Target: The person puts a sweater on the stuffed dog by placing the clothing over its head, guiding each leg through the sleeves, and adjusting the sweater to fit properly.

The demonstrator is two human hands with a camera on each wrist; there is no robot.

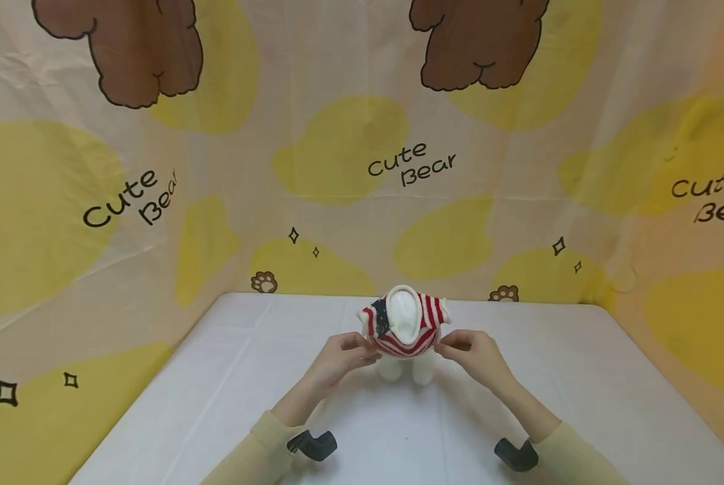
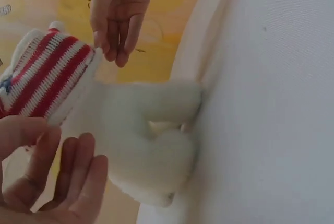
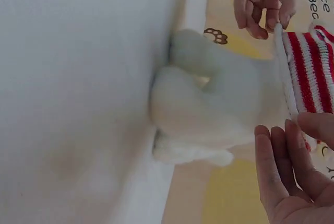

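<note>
A white plush animal (image 1: 422, 370) stands on the table, its legs and body plain in both wrist views. Over its upper part sits a small knitted sweater (image 1: 428, 310), striped red and white with a dark blue patch. Through the white-rimmed neck opening shows a smooth white oval. My left hand (image 1: 345, 357) pinches the sweater's white hem (image 2: 78, 91) on the left side between thumb and index finger. On the opposite side my right hand (image 1: 473, 351) pinches the same hem between thumb and forefinger. The other fingers of both hands are loosely bent.
The white table (image 1: 216, 391) carries the plush animal near its far edge. Behind it hangs a cream cloth backdrop (image 1: 337, 222) with yellow patches, brown bears and lettering. A dark curved piece is at each wrist, by the cuffs (image 1: 271, 434).
</note>
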